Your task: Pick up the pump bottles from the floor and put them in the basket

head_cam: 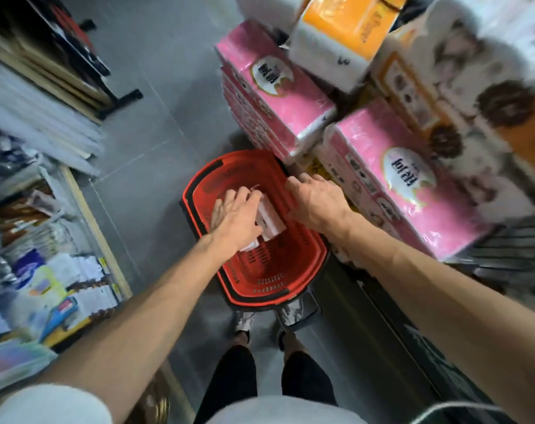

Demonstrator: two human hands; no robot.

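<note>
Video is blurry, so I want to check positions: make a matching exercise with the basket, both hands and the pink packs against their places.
1 basket
2 left hand
3 right hand
4 pink packs

a at the basket's right rim
b on the floor
c stacked beside the basket
d over the white bottles in the basket

Pairs: 1-b, 2-d, 3-a, 4-c

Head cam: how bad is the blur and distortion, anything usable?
Head view: centre fairly sharp, red basket, left hand and right hand readable; white pump bottles soft, partly under the left hand; edges motion-smeared, shelf goods and tissue packs streaked; wide-angle stretch on forearms; light even, no strong glare.
</note>
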